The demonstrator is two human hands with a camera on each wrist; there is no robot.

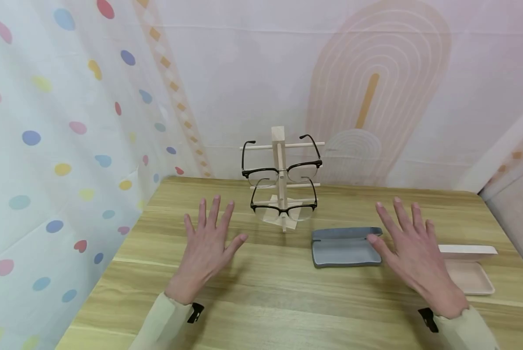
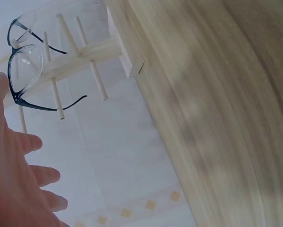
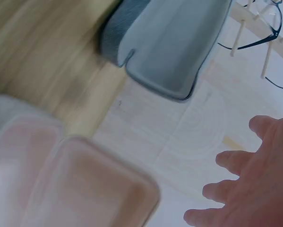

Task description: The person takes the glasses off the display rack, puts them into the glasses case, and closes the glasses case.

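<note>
A wooden glasses stand (image 1: 280,181) rises at the back middle of the table, carrying two black-framed glasses, the upper pair (image 1: 282,171) and the lower pair (image 1: 284,209). My left hand (image 1: 208,245) hovers spread and empty in front and left of the stand. My right hand (image 1: 412,253) is spread too, holding nothing, its thumb beside an open grey glasses case (image 1: 344,249). In the left wrist view the stand (image 2: 80,56) and a pair of glasses (image 2: 25,75) show beyond my fingers (image 2: 32,175). In the right wrist view the grey case (image 3: 174,42) lies past my fingers (image 3: 240,189).
An open pink-and-white glasses case (image 1: 469,272) lies at the right, partly behind my right hand, blurred in the right wrist view (image 3: 65,179). The wooden table (image 1: 261,301) ends at a dotted curtain (image 1: 46,170) on the left and a patterned backdrop behind.
</note>
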